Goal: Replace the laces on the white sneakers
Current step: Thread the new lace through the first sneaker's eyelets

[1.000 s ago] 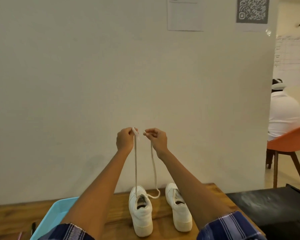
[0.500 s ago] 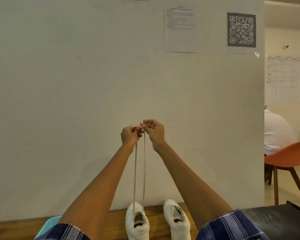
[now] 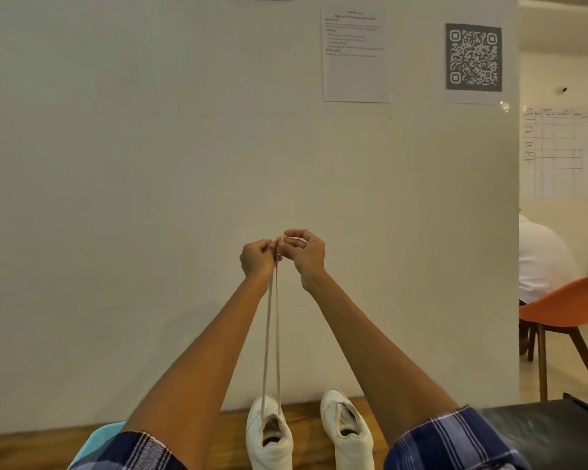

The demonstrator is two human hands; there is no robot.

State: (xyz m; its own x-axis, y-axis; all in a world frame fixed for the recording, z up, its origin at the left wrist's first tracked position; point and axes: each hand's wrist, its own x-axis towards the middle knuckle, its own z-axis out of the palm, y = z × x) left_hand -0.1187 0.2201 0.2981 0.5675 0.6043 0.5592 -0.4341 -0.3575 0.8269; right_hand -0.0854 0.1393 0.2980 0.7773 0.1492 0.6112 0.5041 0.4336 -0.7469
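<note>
The lace [image 3: 271, 334] runs as two thin, limp strands from the left sneaker [image 3: 269, 432] on the worktop [image 3: 228, 432] up to my raised hands; it looks light, soft and floppy, so I judge the stiff tips the best place to hold. My left hand [image 3: 257, 257] and right hand [image 3: 306, 254] almost touch, fingers [image 3: 294, 234] curled, pinching the two ends together. The right sneaker [image 3: 347, 432] stands just beside, unlaced.

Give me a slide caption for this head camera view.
Both hands, left and right, pinch the lace ends together high above the left white sneaker on the wooden table.
</note>
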